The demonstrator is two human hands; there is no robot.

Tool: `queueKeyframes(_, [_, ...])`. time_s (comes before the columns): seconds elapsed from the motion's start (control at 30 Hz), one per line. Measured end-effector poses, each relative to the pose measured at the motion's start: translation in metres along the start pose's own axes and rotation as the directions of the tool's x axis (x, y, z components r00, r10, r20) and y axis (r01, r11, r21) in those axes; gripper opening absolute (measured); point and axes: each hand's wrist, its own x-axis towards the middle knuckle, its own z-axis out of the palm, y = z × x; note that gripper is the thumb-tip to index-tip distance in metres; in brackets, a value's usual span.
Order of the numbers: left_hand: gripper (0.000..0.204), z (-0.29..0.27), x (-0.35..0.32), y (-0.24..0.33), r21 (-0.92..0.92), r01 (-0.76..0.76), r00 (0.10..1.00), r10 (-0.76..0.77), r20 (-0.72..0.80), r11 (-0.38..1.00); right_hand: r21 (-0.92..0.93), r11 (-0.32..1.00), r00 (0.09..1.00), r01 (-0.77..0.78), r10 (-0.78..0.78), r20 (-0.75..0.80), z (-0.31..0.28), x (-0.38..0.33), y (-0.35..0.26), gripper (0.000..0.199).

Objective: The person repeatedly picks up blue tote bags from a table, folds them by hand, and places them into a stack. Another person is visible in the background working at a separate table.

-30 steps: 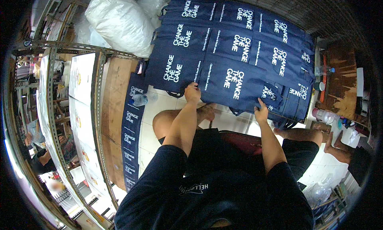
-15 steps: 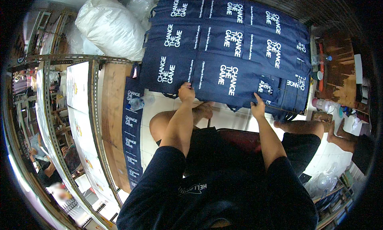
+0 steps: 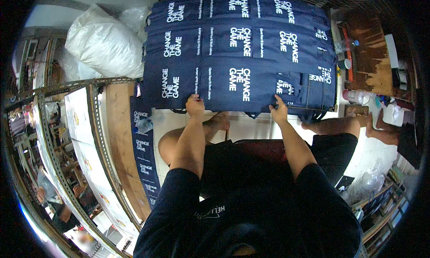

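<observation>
Dark navy fabric tote bags with white lettering lie flat in overlapping rows in front of me. My left hand (image 3: 195, 106) is closed at the near edge, its curled fingers pinching the cloth of the front middle tote bag (image 3: 220, 85). Farther right along that edge, my right hand (image 3: 279, 109) rests against the same bag. Its index finger stretches onto the cloth and the thumb stands apart from it. Beside the left hand lies the front left tote bag (image 3: 150, 89). Small dark straps hang out below the near edge.
A big white sack (image 3: 105, 43) sits at the far left. Nearer on that side, a clear plastic bottle (image 3: 145, 124) lies on a navy printed strip (image 3: 142, 156) beside a metal shelf rack (image 3: 96, 137). To the right are a cup (image 3: 344, 64) and another person's bare leg (image 3: 380, 132).
The whole view has shifted, so the bags and sack appear farther left. Both hands stay at about the same spots on the near edge of the bags.
</observation>
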Motion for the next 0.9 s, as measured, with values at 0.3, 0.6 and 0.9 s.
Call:
queueKeyframes(0.3, [0.029,-0.013,-0.009,0.023,0.094,0.058,0.998,-0.055,-0.033,0.994,0.046,0.948,0.935,-0.316,0.319,-0.152,-0.028,0.000,0.009,0.035])
queueKeyframes(0.6, [0.053,-0.026,-0.016,0.082,-0.259,-0.152,0.977,0.105,-0.188,0.954,-0.056,0.996,0.992,-0.074,0.068,-0.107,-0.087,-0.009,0.027,0.044])
queueKeyframes(0.9, [0.053,-0.092,-0.076,0.180,-0.669,-0.318,0.939,0.319,-0.126,0.672,-0.312,0.927,0.977,0.211,-0.194,0.083,-0.183,0.017,-0.015,0.042])
